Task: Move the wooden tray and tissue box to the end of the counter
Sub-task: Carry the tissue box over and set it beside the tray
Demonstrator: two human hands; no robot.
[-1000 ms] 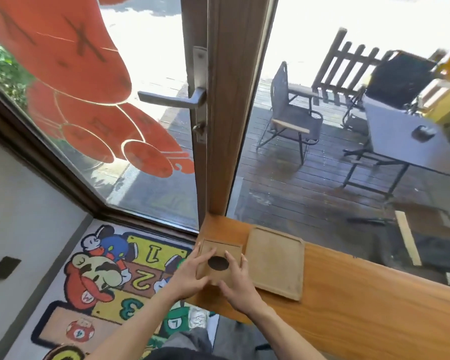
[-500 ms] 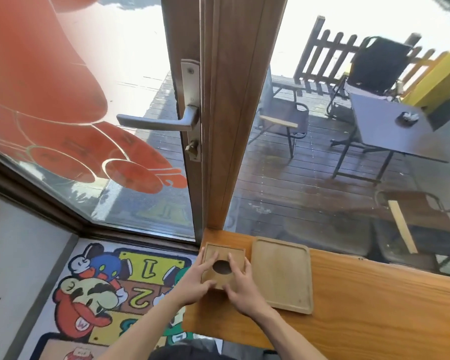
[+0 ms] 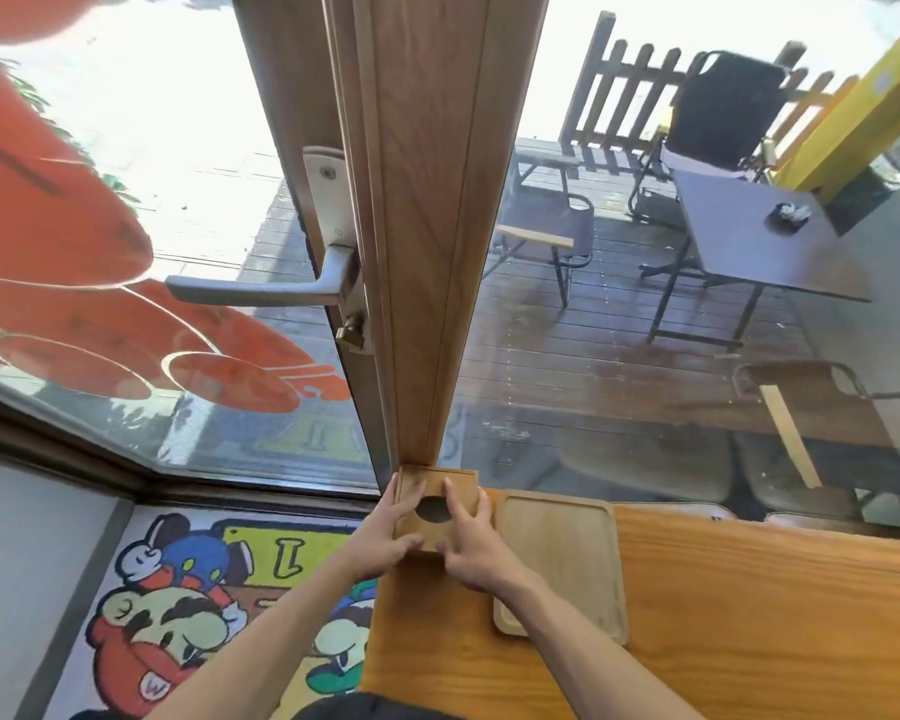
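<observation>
Left hand and right hand both clasp square wooden tissue box with round dark opening, box at far left corner of orange wooden worktop, against door post. Rectangular pale wooden tray just beside. Step looks like final seating; next, let go cleanly.

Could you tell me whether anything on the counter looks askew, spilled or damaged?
Nothing stands out: the tissue box sits square in the counter's end corner between both hands, and the wooden tray lies flat beside it.
</observation>
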